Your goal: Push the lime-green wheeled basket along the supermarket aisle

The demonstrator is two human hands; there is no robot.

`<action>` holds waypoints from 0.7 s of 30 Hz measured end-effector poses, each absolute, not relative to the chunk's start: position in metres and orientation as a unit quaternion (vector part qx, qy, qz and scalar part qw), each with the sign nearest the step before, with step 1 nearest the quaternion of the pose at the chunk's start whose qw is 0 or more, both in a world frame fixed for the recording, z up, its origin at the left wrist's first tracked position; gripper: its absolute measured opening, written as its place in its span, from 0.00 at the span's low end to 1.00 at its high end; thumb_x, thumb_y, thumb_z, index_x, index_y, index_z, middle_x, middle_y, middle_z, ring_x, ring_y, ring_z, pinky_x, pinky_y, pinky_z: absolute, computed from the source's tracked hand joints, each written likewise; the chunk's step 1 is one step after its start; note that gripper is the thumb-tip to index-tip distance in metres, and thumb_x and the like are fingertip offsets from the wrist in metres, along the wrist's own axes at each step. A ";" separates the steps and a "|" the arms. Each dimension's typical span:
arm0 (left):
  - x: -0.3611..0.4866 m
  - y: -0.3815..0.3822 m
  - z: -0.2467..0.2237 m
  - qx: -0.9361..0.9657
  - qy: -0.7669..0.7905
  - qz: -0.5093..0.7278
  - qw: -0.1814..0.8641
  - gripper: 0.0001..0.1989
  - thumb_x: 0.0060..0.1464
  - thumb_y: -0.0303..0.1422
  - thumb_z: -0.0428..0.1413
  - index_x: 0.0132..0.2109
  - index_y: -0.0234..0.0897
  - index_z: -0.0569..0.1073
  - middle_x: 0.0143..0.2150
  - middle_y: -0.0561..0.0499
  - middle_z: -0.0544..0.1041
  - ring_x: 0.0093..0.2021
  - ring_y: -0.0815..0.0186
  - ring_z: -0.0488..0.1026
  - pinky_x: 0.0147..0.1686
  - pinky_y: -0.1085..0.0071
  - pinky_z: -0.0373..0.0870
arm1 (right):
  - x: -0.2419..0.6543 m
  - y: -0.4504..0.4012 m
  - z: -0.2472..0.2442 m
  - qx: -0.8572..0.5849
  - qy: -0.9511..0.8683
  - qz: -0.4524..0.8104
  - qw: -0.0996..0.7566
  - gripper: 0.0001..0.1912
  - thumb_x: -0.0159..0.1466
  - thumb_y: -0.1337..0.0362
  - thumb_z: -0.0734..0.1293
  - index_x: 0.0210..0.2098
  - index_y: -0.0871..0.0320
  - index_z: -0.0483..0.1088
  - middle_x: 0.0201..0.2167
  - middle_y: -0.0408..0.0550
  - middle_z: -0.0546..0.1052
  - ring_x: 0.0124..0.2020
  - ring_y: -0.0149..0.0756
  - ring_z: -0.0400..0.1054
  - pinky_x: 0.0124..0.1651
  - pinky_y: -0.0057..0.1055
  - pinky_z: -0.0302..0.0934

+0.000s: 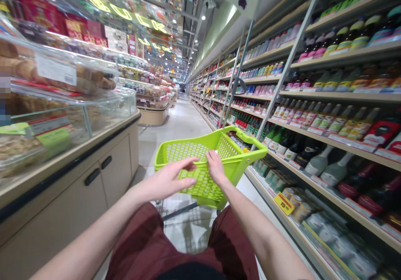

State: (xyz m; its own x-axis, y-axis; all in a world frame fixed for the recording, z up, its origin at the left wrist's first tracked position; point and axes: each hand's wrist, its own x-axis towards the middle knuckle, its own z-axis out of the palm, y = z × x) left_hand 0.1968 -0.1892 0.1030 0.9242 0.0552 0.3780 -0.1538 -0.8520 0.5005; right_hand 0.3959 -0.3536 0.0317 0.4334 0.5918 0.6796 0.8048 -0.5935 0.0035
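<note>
A lime-green shopping cart basket (pixel 200 142) with holes in its walls is in front of me, turned at an angle. My right hand (pixel 215 166) grips its near rim, fingers bent over the edge. Beside it, my left hand (pixel 178 175) is open, thumb and fingers apart, close to the near wall; whether it touches the plastic I cannot tell. Behind a divider in the cart's right part lie some packaged goods (pixel 236 140), mostly hidden. Part of the cart's frame (pixel 181 211) shows below the basket.
On the right, long shelves (pixel 313 125) hold bottles and cans, with a yellow price tag (pixel 284 203) low down. To the left stands a wooden counter (pixel 115 163) with glass-sided food bins. Between them a pale tiled aisle (pixel 181 117) runs ahead past further displays.
</note>
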 end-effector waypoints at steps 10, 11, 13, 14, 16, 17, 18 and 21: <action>0.248 -0.107 0.004 0.970 0.198 0.070 0.118 0.34 0.45 0.31 0.47 0.60 0.33 0.47 0.64 0.44 0.45 0.63 0.58 0.39 0.56 0.50 0.47 | 0.367 -0.298 0.017 -0.851 -0.419 -0.263 0.177 0.20 0.59 0.76 0.54 0.50 0.64 0.62 0.55 0.58 0.61 0.58 0.43 0.48 0.57 0.44 0.45; 0.248 -0.107 0.003 0.970 0.197 0.071 0.120 0.34 0.45 0.31 0.47 0.60 0.33 0.46 0.64 0.43 0.45 0.63 0.58 0.40 0.56 0.52 0.49 | 0.356 -0.279 0.013 -0.840 -0.446 -0.253 0.177 0.20 0.59 0.76 0.55 0.50 0.65 0.62 0.55 0.59 0.60 0.58 0.44 0.49 0.57 0.44 0.45; 0.246 -0.108 0.004 0.969 0.201 0.079 0.119 0.34 0.45 0.31 0.47 0.60 0.33 0.46 0.64 0.42 0.44 0.63 0.59 0.41 0.56 0.55 0.50 | 0.335 -0.246 0.009 -0.814 -0.500 -0.242 0.172 0.20 0.59 0.75 0.56 0.51 0.65 0.61 0.55 0.58 0.59 0.58 0.44 0.48 0.57 0.43 0.45; 0.245 -0.109 0.005 0.968 0.205 0.084 0.118 0.34 0.45 0.31 0.47 0.60 0.32 0.46 0.64 0.42 0.45 0.63 0.60 0.42 0.56 0.56 0.50 | 0.327 -0.234 0.008 -0.801 -0.522 -0.239 0.169 0.20 0.59 0.74 0.56 0.51 0.64 0.60 0.56 0.55 0.59 0.58 0.42 0.48 0.58 0.41 0.45; 0.242 -0.111 0.006 0.967 0.209 0.093 0.115 0.34 0.46 0.31 0.47 0.60 0.32 0.45 0.64 0.42 0.45 0.63 0.60 0.42 0.56 0.57 0.50 | 0.317 -0.223 0.009 -0.779 -0.558 -0.236 0.159 0.20 0.60 0.73 0.57 0.52 0.60 0.60 0.56 0.49 0.60 0.58 0.38 0.47 0.58 0.37 0.45; 0.240 -0.112 0.006 0.966 0.210 0.096 0.113 0.34 0.46 0.30 0.47 0.60 0.32 0.45 0.64 0.42 0.45 0.63 0.60 0.42 0.56 0.57 0.50 | 0.317 -0.223 0.009 -0.771 -0.572 -0.235 0.154 0.20 0.60 0.73 0.57 0.52 0.58 0.60 0.56 0.47 0.59 0.59 0.36 0.47 0.59 0.36 0.44; 0.239 -0.113 0.005 0.966 0.212 0.097 0.112 0.34 0.46 0.30 0.47 0.60 0.32 0.45 0.64 0.42 0.45 0.63 0.60 0.42 0.56 0.57 0.50 | 0.321 -0.227 0.010 -0.765 -0.581 -0.234 0.149 0.20 0.61 0.73 0.56 0.52 0.57 0.59 0.57 0.47 0.59 0.59 0.35 0.47 0.59 0.35 0.45; 0.235 -0.116 0.003 0.965 0.220 0.098 0.103 0.34 0.45 0.29 0.46 0.60 0.31 0.46 0.64 0.41 0.44 0.63 0.59 0.41 0.56 0.54 0.49 | 0.346 -0.258 0.013 -0.772 -0.569 -0.245 0.146 0.20 0.61 0.72 0.55 0.53 0.57 0.59 0.57 0.49 0.58 0.60 0.35 0.45 0.58 0.37 0.46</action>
